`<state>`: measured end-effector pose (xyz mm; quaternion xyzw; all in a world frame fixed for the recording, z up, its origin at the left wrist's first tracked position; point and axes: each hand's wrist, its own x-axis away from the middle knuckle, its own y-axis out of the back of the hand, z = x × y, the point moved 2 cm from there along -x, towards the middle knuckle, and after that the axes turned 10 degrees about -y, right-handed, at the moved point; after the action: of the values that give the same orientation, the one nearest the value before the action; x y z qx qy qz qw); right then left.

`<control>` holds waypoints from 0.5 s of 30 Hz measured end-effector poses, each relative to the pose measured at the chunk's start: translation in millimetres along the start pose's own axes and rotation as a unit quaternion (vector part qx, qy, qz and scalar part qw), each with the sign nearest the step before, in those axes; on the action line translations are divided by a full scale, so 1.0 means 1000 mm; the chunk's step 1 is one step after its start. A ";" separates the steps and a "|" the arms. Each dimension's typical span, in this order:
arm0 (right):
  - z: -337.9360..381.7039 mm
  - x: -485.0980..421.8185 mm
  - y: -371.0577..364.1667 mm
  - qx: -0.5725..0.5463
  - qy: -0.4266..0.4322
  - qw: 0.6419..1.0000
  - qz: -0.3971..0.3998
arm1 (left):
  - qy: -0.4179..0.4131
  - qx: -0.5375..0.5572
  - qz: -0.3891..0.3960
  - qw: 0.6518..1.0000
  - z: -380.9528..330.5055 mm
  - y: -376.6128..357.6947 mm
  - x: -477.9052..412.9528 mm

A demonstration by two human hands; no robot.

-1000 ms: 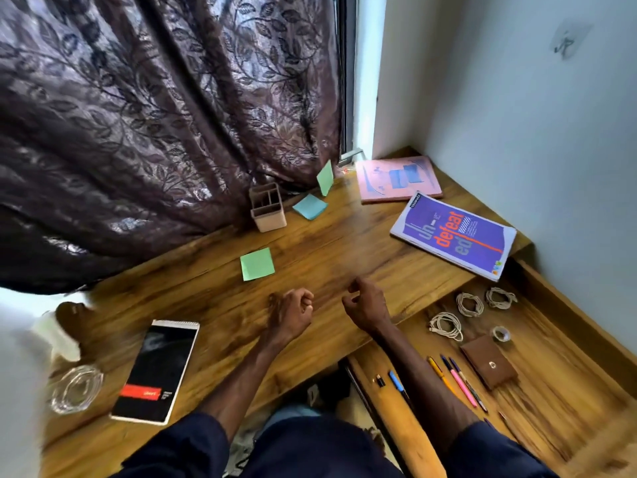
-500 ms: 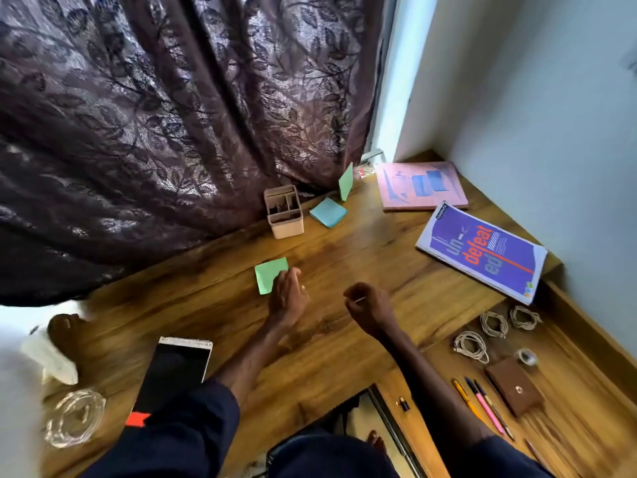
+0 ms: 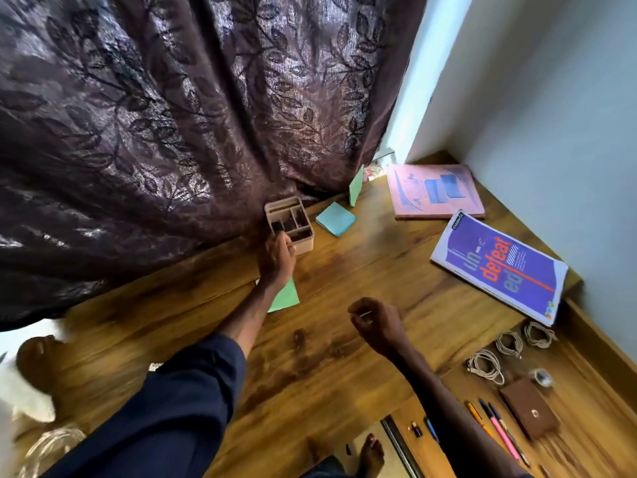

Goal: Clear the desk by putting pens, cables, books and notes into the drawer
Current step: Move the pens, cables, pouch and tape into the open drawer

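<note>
Head view: since half a second ago, our left hand (image 3: 277,257) has left the green note (image 3: 287,297) and reached forward to the small compartment box (image 3: 299,232) by the curtain (image 3: 172,115). The note lies flat on the counter (image 3: 362,270), partly under our wrist. Our right hand (image 3: 377,322) has hardly shifted. The purple book (image 3: 498,267) lies flat near the counter's right edge, its long axis running from far-left to near-right. The pens (image 3: 496,429) lie side by side in the open drawer (image 3: 593,401) on the same slant, near the coiled cables (image 3: 486,365). The left fingers touch the box's near corner; whether they grip it we cannot tell. The right fingers are curled together in a loose fist, holding nothing we can see.
</note>
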<state>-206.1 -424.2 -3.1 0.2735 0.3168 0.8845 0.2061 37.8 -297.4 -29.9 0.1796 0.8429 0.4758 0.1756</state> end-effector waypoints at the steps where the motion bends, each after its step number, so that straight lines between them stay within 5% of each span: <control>1: 0.000 -0.002 0.003 -0.005 -0.007 1.000 -0.002 | 0.008 0.011 -0.003 1.000 -0.001 0.000 0.003; 6: -0.002 -0.010 0.009 -0.029 -0.052 0.998 -0.006 | 0.052 0.060 0.040 0.996 -0.020 -0.001 0.036; 10: -0.006 -0.013 0.007 -0.105 -0.103 0.989 -0.006 | -0.012 0.045 0.048 0.998 -0.053 0.000 0.074; 15: -0.012 0.013 0.017 -0.391 -0.195 0.897 0.064 | -0.127 0.058 0.033 0.990 -0.108 0.005 0.128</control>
<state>-226.6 -434.2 5.0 0.3575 -0.1191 0.8773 0.2972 -123.9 -314.4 10.8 0.2759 0.8336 0.4052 0.2547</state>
